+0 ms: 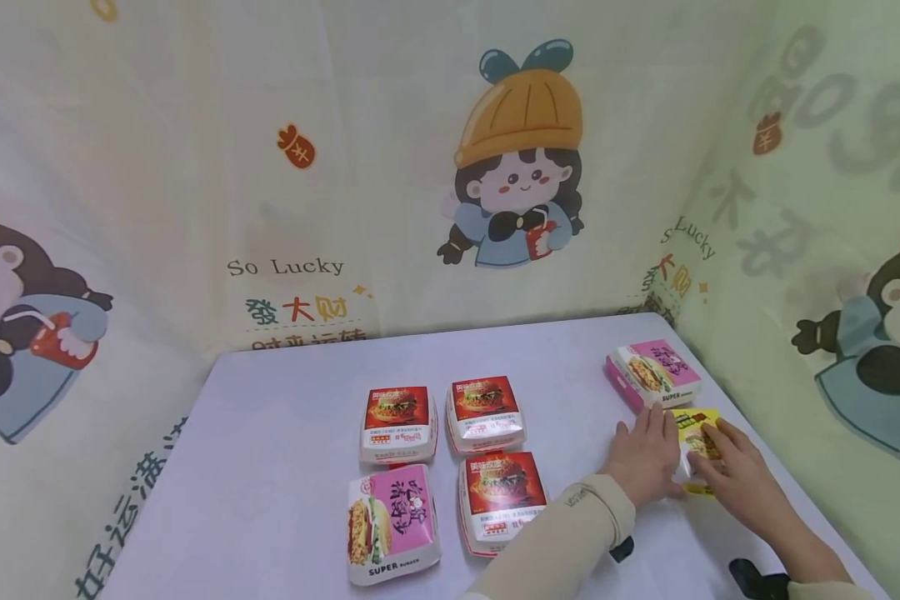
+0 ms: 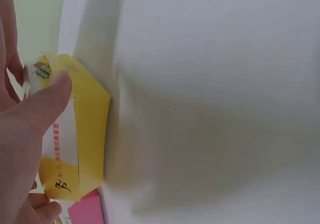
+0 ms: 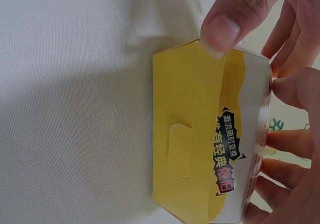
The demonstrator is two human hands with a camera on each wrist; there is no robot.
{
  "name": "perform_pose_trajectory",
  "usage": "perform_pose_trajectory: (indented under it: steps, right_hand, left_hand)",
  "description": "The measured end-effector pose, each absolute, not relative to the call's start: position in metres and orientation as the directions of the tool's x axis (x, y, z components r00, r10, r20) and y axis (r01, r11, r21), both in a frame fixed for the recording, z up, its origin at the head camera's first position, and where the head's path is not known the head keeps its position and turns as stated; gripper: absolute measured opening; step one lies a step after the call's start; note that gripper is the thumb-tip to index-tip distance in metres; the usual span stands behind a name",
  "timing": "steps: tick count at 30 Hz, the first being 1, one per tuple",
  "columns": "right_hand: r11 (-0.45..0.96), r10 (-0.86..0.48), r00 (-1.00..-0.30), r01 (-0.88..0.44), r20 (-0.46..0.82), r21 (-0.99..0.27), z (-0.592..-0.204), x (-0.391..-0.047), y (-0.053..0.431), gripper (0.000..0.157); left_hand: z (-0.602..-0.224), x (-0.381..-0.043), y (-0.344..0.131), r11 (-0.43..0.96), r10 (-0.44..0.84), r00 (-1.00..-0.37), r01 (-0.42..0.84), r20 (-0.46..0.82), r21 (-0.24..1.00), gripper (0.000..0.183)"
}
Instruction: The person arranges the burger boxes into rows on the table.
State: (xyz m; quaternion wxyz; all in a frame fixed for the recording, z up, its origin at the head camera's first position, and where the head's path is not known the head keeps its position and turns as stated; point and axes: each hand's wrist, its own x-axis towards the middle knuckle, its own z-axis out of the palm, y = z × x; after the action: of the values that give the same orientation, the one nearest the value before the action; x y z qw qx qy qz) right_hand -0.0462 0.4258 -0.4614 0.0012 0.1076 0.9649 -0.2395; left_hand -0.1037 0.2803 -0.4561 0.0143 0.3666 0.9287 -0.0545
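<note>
A yellow-and-white burger box [image 1: 696, 427] lies near the table's right edge, between my two hands. My left hand [image 1: 643, 457] holds its left side, and my right hand [image 1: 744, 477] grips it from the right, thumb over the top. The left wrist view has a thumb [image 2: 59, 86] pressed on the yellow carton's upper edge. Seen from the right wrist, the box has a yellow side with a small tab [image 3: 180, 151], and a thumb rests at its corner. Just behind it sits a pink-and-white burger box [image 1: 654, 373], close to my left fingertips.
Left of my hands, three red-and-white burger boxes [image 1: 486, 412] and a second pink burger box [image 1: 393, 525] form two columns on the white table [image 1: 270, 467]. My left sleeve [image 1: 570, 533] overlaps the nearest red box. Printed cloth [image 1: 390, 192] hangs behind and on both sides.
</note>
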Motion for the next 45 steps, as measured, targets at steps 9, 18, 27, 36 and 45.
perform_pose_trajectory:
  steps: [9, 18, 27, 36, 45]
  right_hand:
    - [0.870, 0.207, -0.978, 0.201, -0.037, -0.450, -0.461, -0.045, 0.420, 0.078]
    - [0.871, 0.186, -0.983, 0.167, -0.005, -0.461, -0.462, -0.045, 0.416, 0.074]
    - [0.864, 0.122, -0.993, 0.109, -0.005, -0.492, -0.459, -0.046, 0.412, 0.069]
    - [0.873, 0.057, -0.998, 0.041, 0.019, -0.486, -0.455, -0.046, 0.407, 0.070]
    - [0.852, -0.022, -0.998, -0.053, 0.066, -0.521, -0.459, -0.043, 0.400, 0.080]
  left_hand:
    - [-0.460, -0.101, 0.283, 0.738, 0.664, -0.745, 0.667, -0.060, -0.104, 0.105]
    - [-0.461, -0.106, 0.276, 0.727, 0.683, -0.730, 0.682, -0.015, -0.075, 0.099]
    - [-0.461, -0.112, 0.264, 0.711, 0.701, -0.713, 0.698, 0.011, -0.092, 0.095]
    - [-0.454, -0.121, 0.250, 0.692, 0.721, -0.693, 0.718, 0.023, -0.080, 0.090]
    - [-0.449, -0.127, 0.228, 0.679, 0.733, -0.680, 0.730, 0.023, -0.080, 0.091]
